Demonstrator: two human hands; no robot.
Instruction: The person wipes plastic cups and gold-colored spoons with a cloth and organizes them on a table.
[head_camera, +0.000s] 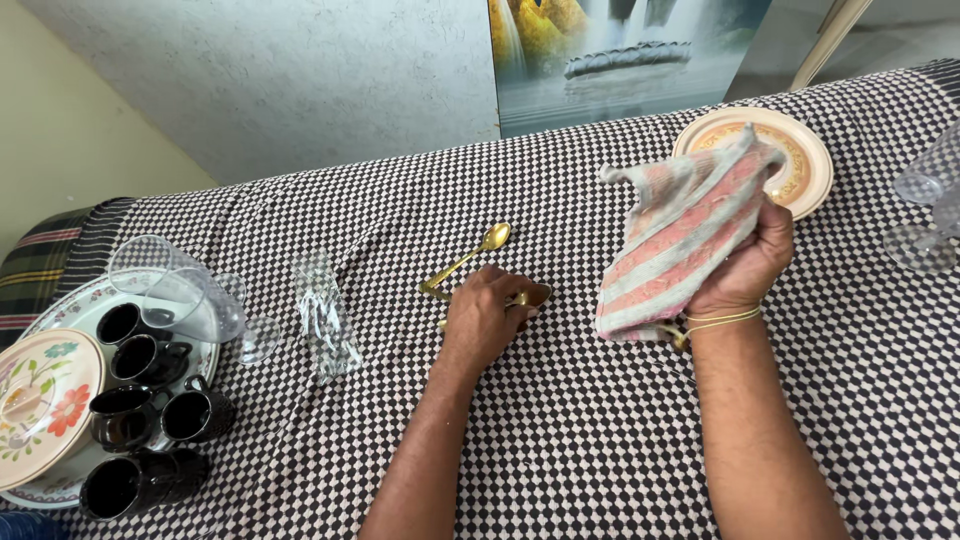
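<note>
My left hand rests knuckles-up on the checkered cloth in the middle of the view. Its fingers are curled over a gold piece of cutlery that peeks out at the fingertips. A gold spoon lies just beyond that hand, bowl pointing far right. My right hand is raised to the right and grips a pink and grey striped cloth, which hangs down over its fingers. Behind the cloth sits a round beige plate with an orange rim.
At the left, a floral tray carries several black cups, a flowered plate and an overturned clear glass. A clear glass lies on its side left of centre. More clear glasses stand at the right edge.
</note>
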